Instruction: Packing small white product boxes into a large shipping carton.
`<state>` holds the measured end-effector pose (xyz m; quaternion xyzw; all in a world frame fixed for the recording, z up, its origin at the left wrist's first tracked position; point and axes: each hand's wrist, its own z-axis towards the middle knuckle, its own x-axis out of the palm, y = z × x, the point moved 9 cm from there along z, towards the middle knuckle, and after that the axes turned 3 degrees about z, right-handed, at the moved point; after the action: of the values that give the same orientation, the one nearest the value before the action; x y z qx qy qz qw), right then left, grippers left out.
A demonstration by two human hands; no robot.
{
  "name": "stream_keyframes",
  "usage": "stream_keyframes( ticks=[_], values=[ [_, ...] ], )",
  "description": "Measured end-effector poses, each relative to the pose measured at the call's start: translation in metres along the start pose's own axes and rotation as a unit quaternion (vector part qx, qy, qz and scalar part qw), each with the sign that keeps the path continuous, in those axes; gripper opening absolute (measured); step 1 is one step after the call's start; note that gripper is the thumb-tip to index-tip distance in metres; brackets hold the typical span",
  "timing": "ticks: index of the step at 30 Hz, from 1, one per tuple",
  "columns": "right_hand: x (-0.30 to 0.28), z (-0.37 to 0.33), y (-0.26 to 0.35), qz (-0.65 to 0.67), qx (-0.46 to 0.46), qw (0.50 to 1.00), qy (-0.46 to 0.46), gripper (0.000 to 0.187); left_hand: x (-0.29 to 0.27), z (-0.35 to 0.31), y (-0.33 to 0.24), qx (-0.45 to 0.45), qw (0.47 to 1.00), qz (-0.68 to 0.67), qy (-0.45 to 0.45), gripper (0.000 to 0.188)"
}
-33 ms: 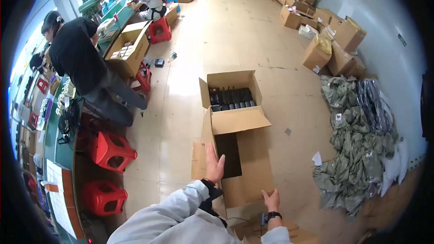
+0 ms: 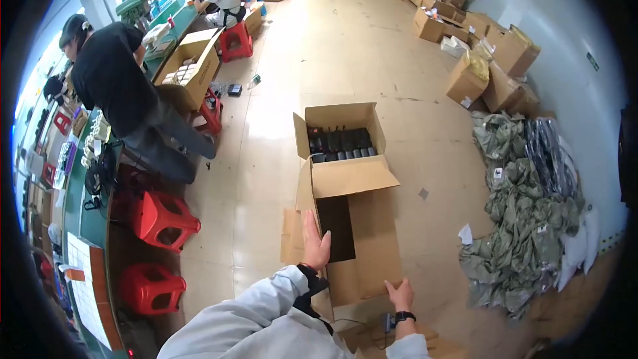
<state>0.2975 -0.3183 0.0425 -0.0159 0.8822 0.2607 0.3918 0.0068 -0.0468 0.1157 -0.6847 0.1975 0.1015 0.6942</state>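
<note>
An open, dark-bottomed cardboard box [image 2: 377, 239] stands on the floor in front of me. My left hand [image 2: 318, 244] lies with stretched fingers along its upright left flap [image 2: 306, 189], the thumb held apart. At the near right corner, my right hand [image 2: 401, 294] holds the edge of the spread flap [image 2: 362, 282] between thumb and fingers; part of that grip is hidden. Just beyond stands a second open cardboard box [image 2: 340, 117], holding several black devices [image 2: 342, 141] in rows. The first box's far flap [image 2: 352, 176] overlaps its near side.
Red stools [image 2: 166, 219] and a green workbench [image 2: 86, 193] line the left, where a person in black [image 2: 113, 80] stands bent over the bench. Grey-green plastic bags [image 2: 518, 226] are heaped at right, with stacked cartons [image 2: 492, 80] behind them along the wall.
</note>
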Motion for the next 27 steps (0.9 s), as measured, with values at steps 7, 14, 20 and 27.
stream_keyframes(
  ticks=[7,14,20,27],
  values=[
    [-0.037,0.006,0.301,-0.184,-0.412,0.878,-0.158,0.098,-0.008,0.008,0.002,0.011,0.999,-0.047,0.022,0.078],
    [0.101,0.065,0.322,-0.333,-0.463,0.821,0.032,0.081,0.002,0.005,0.007,-0.021,0.998,-0.048,0.022,0.070],
    [0.062,0.136,0.285,-0.276,-0.419,0.845,0.183,0.070,0.058,-0.023,0.035,0.154,0.882,0.357,0.266,0.073],
    [0.003,0.087,0.067,-0.123,-0.113,0.983,0.070,0.111,0.030,-0.032,0.069,0.085,0.951,0.256,0.150,0.104]
  ],
)
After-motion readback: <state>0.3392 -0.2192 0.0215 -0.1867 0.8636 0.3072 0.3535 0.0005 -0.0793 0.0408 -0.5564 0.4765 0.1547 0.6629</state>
